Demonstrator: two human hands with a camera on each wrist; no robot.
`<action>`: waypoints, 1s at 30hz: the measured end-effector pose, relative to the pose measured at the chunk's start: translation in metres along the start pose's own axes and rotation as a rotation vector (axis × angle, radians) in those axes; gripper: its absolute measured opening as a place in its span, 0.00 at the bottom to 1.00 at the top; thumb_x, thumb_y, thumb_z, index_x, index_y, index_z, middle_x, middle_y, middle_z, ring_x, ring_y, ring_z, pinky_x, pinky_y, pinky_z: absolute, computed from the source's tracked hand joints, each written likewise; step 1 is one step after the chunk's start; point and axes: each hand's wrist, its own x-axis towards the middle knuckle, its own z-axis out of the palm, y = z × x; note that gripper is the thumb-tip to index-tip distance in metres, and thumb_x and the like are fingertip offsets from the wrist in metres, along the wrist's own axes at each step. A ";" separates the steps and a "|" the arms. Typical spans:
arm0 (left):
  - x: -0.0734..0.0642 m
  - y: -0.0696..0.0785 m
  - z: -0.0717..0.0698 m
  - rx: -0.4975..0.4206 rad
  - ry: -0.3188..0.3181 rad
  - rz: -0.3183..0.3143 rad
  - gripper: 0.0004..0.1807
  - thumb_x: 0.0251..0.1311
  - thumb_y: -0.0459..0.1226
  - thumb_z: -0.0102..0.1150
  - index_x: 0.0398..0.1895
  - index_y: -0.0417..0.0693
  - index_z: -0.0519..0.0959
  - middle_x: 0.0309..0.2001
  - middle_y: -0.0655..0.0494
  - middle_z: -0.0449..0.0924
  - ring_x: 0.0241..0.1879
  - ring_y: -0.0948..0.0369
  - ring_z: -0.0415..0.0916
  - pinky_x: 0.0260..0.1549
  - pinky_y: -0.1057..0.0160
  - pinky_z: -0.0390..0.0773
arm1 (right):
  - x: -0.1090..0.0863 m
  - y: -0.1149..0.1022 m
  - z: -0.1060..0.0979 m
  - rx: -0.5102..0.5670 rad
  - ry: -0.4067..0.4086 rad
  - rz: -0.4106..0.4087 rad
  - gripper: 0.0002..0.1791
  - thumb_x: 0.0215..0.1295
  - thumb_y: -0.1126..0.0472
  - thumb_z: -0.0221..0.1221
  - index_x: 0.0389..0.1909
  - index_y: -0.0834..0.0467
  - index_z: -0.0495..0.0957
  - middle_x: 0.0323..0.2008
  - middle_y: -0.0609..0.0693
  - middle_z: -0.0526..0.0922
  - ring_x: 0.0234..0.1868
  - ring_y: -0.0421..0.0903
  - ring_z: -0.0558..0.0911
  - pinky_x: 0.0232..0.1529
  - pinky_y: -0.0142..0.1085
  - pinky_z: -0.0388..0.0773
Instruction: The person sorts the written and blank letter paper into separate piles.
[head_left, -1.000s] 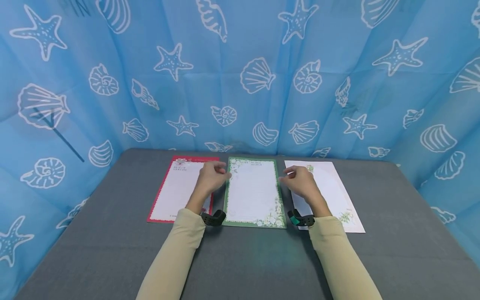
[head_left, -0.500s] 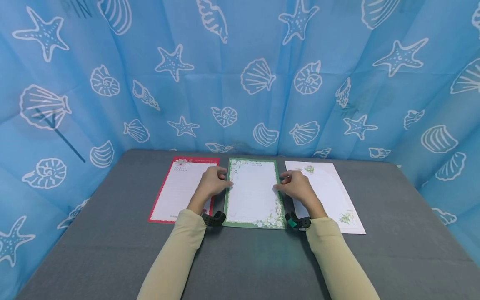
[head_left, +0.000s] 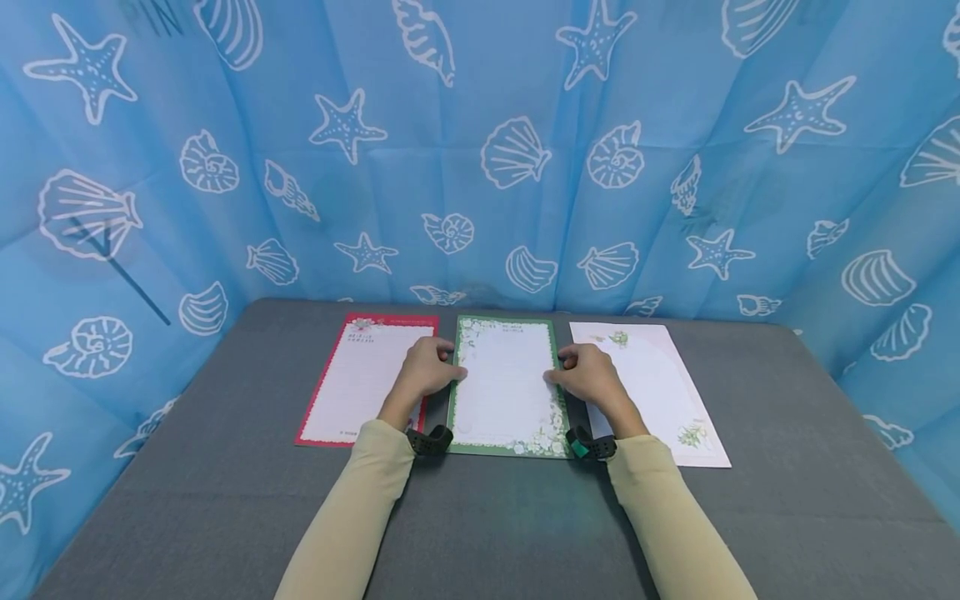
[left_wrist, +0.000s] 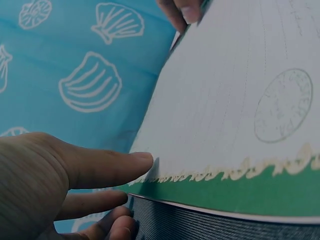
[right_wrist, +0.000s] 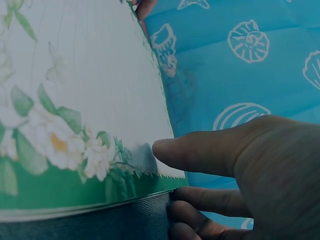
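Observation:
A sheet of letter paper (head_left: 506,387) with a green, flower-printed border lies flat on the grey table, between my hands. At its left edge my left hand (head_left: 426,368) pinches the border; in the left wrist view the thumb (left_wrist: 117,167) is over the paper and the other fingers are at and below its edge. My right hand (head_left: 592,375) does the same at the right edge, its thumb (right_wrist: 200,150) on top and the index finger against the rim. What the fingertips do beneath the paper is partly hidden.
Left of it lies a red-bordered sheet (head_left: 356,379), partly covered by my left hand. A white sheet with leaf prints (head_left: 667,392) lies to the right, partly under my right hand and wrist. A blue shell-patterned curtain (head_left: 480,225) hangs behind the grey table (head_left: 510,533).
Both hands have come down and inward to the side edges of the green-bordered sheet, thumbs now over its border. The three sheets keep their places.

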 end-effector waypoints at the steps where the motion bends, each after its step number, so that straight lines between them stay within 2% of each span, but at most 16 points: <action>1: 0.000 0.000 0.000 0.005 -0.003 0.002 0.29 0.60 0.35 0.70 0.65 0.37 0.76 0.53 0.43 0.77 0.53 0.49 0.74 0.50 0.48 0.76 | 0.000 0.000 0.000 -0.002 0.002 -0.001 0.28 0.67 0.59 0.65 0.62 0.72 0.75 0.49 0.65 0.80 0.45 0.58 0.81 0.46 0.52 0.78; 7: 0.001 0.001 0.001 0.019 -0.012 -0.003 0.29 0.62 0.36 0.69 0.66 0.38 0.76 0.54 0.44 0.77 0.54 0.49 0.75 0.50 0.48 0.76 | -0.001 -0.003 -0.001 -0.007 0.017 -0.005 0.26 0.68 0.59 0.64 0.61 0.72 0.76 0.49 0.66 0.82 0.46 0.60 0.82 0.46 0.53 0.79; 14: 0.001 0.003 0.001 0.002 0.012 0.020 0.27 0.63 0.35 0.68 0.65 0.38 0.76 0.46 0.47 0.78 0.44 0.52 0.76 0.44 0.51 0.76 | 0.001 -0.005 -0.001 0.027 0.083 0.012 0.23 0.67 0.59 0.65 0.57 0.70 0.79 0.43 0.62 0.84 0.40 0.57 0.83 0.41 0.50 0.79; 24: -0.001 0.008 -0.002 -0.082 0.025 0.027 0.28 0.62 0.31 0.66 0.67 0.40 0.75 0.44 0.47 0.81 0.45 0.49 0.80 0.44 0.50 0.80 | 0.000 -0.007 -0.003 0.196 0.148 -0.007 0.18 0.66 0.65 0.64 0.55 0.68 0.80 0.39 0.60 0.84 0.37 0.53 0.83 0.34 0.40 0.77; 30: -0.002 0.011 -0.006 -0.110 0.038 0.039 0.26 0.62 0.30 0.66 0.65 0.39 0.76 0.42 0.46 0.82 0.41 0.51 0.81 0.38 0.54 0.81 | 0.001 -0.011 -0.005 0.310 0.154 -0.005 0.19 0.67 0.68 0.62 0.57 0.68 0.79 0.38 0.59 0.83 0.36 0.54 0.85 0.39 0.43 0.83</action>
